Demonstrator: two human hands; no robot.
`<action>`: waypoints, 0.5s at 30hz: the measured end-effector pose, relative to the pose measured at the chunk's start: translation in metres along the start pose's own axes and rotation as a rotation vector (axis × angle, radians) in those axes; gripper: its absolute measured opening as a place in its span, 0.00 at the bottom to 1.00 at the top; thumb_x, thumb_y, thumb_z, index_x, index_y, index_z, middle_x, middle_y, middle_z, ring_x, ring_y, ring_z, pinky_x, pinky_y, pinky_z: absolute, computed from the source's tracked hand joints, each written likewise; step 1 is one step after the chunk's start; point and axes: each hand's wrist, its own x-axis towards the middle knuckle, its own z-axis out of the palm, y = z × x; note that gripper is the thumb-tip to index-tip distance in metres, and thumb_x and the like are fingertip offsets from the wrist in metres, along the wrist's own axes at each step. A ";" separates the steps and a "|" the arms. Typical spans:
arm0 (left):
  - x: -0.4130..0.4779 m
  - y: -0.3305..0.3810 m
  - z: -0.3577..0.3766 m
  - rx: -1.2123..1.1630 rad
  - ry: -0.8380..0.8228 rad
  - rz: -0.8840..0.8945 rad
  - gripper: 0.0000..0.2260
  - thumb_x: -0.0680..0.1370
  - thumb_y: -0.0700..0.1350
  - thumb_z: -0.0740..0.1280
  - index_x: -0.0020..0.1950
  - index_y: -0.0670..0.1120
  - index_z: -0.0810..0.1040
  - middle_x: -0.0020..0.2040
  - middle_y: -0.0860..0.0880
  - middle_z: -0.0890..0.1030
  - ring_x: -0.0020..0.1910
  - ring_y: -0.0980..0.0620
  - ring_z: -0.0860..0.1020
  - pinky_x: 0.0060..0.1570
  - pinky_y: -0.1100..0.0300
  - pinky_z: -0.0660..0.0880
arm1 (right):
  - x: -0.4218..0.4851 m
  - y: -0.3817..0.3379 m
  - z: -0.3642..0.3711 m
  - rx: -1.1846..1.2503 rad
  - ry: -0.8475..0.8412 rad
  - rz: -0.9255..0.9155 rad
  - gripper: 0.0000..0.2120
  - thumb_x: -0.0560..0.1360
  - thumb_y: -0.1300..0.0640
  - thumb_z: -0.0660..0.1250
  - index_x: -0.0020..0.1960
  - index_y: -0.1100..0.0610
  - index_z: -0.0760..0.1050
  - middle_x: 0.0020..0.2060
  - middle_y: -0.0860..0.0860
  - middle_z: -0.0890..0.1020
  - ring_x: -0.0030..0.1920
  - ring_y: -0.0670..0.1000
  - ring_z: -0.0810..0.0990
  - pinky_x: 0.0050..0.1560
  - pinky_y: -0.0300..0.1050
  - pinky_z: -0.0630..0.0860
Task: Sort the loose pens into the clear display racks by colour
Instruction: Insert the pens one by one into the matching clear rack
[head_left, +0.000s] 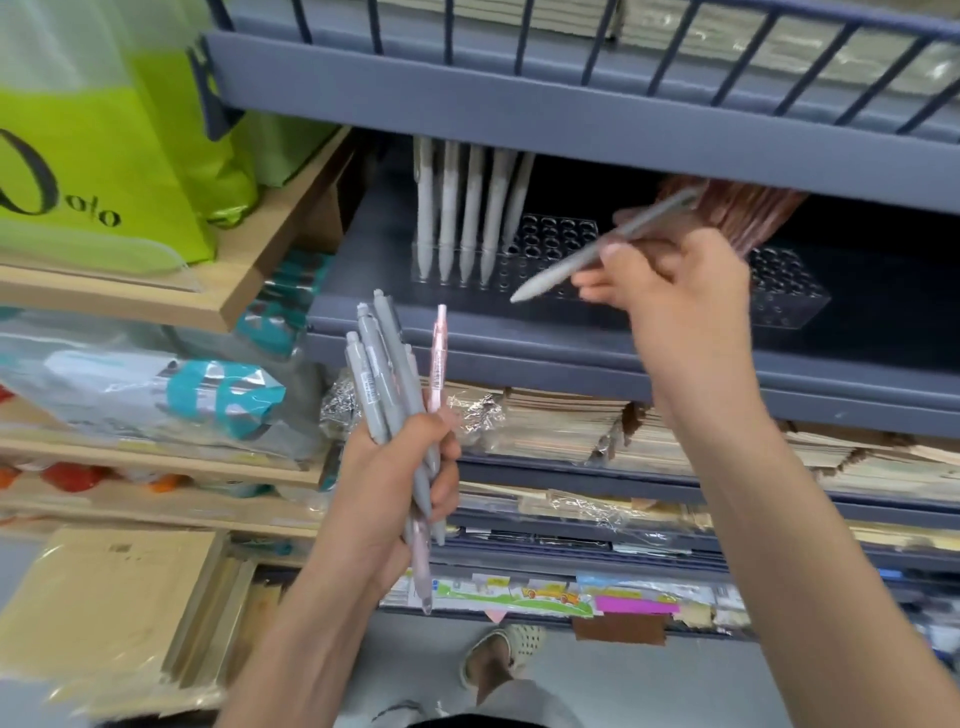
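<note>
On the slate-blue metal shelf (519, 358) | clear plastic hole-rack (550, 244): five pale grey pens (462, 208) upright at its left | right hand (675, 291) pinches one slim grey pen (587, 260), axis slanting, tip down-left, just before the empty holes | left hand (400, 478) grips about four grey loose pens (379, 374), one pink pen (439, 364) | second clear rack (784, 291) further right.

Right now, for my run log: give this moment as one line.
left hand: grips pen bundle | right hand: pinches grey pen | pen tip: near left rack
</note>
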 end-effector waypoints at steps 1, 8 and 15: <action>0.000 0.001 -0.002 -0.002 0.008 -0.003 0.10 0.72 0.42 0.71 0.40 0.40 0.72 0.25 0.49 0.72 0.19 0.55 0.65 0.19 0.66 0.63 | 0.008 0.000 0.003 -0.003 0.053 -0.042 0.05 0.78 0.65 0.65 0.53 0.62 0.75 0.42 0.55 0.85 0.41 0.51 0.86 0.46 0.46 0.83; 0.004 0.007 -0.020 0.037 0.012 0.003 0.08 0.73 0.41 0.71 0.40 0.38 0.74 0.26 0.45 0.70 0.20 0.52 0.64 0.19 0.65 0.63 | 0.056 0.017 0.039 -0.218 0.103 -0.188 0.06 0.78 0.60 0.63 0.44 0.53 0.75 0.43 0.57 0.84 0.46 0.56 0.84 0.53 0.57 0.79; 0.007 0.005 -0.021 -0.008 0.104 -0.021 0.10 0.69 0.41 0.70 0.45 0.40 0.72 0.26 0.46 0.68 0.20 0.52 0.66 0.18 0.65 0.64 | 0.083 0.021 0.057 -0.713 0.041 -0.185 0.15 0.78 0.45 0.63 0.42 0.56 0.77 0.46 0.56 0.85 0.52 0.59 0.79 0.47 0.42 0.64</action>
